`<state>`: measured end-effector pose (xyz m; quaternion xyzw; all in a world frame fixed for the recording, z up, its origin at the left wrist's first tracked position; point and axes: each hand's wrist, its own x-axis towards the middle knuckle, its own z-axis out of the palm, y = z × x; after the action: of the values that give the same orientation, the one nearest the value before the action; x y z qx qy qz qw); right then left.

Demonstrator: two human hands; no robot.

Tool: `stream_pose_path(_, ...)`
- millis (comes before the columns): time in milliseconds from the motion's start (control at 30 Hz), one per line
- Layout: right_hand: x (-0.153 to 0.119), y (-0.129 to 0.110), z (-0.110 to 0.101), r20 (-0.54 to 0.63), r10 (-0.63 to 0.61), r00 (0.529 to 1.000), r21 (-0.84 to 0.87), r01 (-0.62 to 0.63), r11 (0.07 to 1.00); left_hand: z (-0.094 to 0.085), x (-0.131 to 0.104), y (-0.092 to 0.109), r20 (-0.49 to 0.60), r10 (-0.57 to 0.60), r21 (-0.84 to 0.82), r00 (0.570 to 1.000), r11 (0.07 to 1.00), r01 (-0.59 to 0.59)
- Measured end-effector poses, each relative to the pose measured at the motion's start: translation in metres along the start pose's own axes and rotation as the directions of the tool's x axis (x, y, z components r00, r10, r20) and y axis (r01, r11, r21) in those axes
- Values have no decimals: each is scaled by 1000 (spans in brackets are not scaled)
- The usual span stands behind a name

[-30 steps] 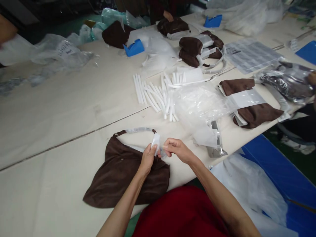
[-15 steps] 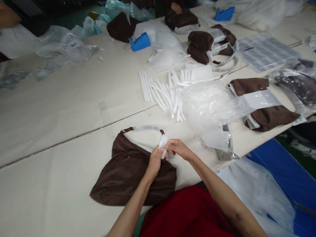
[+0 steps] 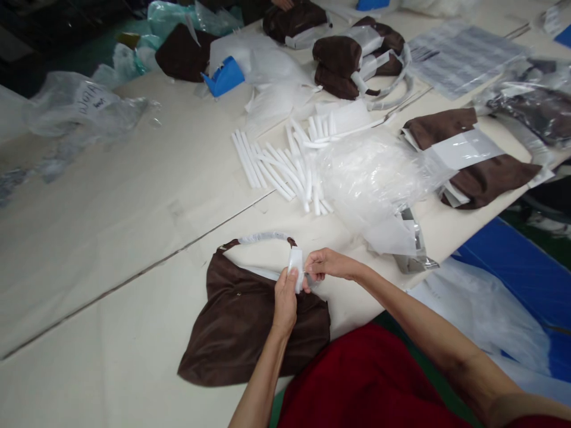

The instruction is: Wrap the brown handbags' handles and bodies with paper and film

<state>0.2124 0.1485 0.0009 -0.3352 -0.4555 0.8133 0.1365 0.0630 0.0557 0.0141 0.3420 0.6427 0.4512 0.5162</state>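
A dark brown handbag (image 3: 250, 324) lies on the table in front of me, its handle (image 3: 263, 237) wrapped in clear film. My left hand (image 3: 286, 297) grips a white wrapping strip (image 3: 295, 263) at the right end of the handle, thumb on top. Just right of the strip, my right hand (image 3: 328, 264) is closed in a pinch. Something thin seems to run from its fingertips to the strip, too small to name.
White foam tubes (image 3: 285, 169) lie beyond the bag, beside a heap of clear plastic bags (image 3: 375, 175). A wrapped brown bag (image 3: 486, 172) is at the right. A blue tape dispenser (image 3: 225, 77) stands farther back. Another person's hand (image 3: 283, 3) touches a brown bag at the far side.
My right hand has drawn a little to the right, away from the white strip. My left hand still holds the strip. The whole view has shifted slightly.
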Motion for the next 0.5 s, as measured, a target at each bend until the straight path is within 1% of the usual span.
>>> stream_pose_path(67, 0, 2, -1, -24, 9, 1000, 14, -8, 1000, 2, -1, 3, -14, -3, -30, 1000, 1000, 3)
stream_pose_path(167, 3, 4, 5, -48, -15, 999, 29, 16, 999, 0, -1, 5, -17, -16, -88, 1000, 996, 14)
stream_pose_path(300, 11, 6, 18, -23, -62, 998, 89, 64, 994, -6, 0, 1, -11, -72, -173, 997, 982, 69)
stream_pose_path(367, 15, 7, 23, -8, -64, 998, 115, 64, 991, -10, 2, -2, -11, -110, -198, 994, 974, 106)
stream_pose_path(500, 23, 10, 24, -6, -47, 999, 113, 47, 992, -13, 3, -5, 5, -153, -231, 988, 961, 150)
